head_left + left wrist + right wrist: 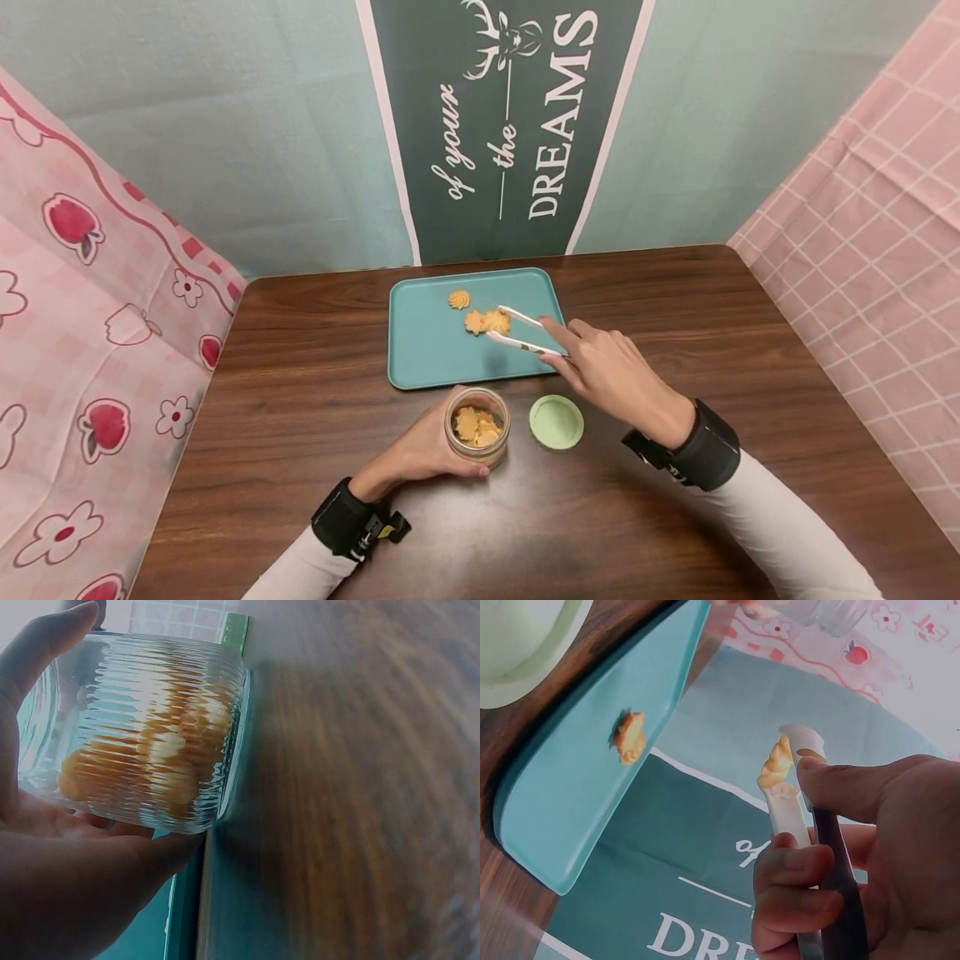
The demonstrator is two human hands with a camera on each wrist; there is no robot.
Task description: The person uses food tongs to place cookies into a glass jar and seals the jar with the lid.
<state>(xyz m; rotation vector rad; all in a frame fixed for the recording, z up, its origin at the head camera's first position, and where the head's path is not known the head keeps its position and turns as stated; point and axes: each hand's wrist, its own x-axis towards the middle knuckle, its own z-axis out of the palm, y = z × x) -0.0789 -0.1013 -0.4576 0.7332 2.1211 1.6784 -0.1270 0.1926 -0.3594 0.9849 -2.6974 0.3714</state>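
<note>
The left hand (420, 454) wraps around a glass jar (477, 425) of cookies standing on the brown counter (300, 400). The jar hides most of its fingers. The right hand (611, 371) pinches white tongs (517, 331) over the teal tray (427, 350). The tongs squeeze one cookie (495, 320), and another lies touching it. A swirl cookie (459, 299) sits alone nearby. A green lid (556, 422) lies beside the jar. The left wrist view is blurry.
</note>
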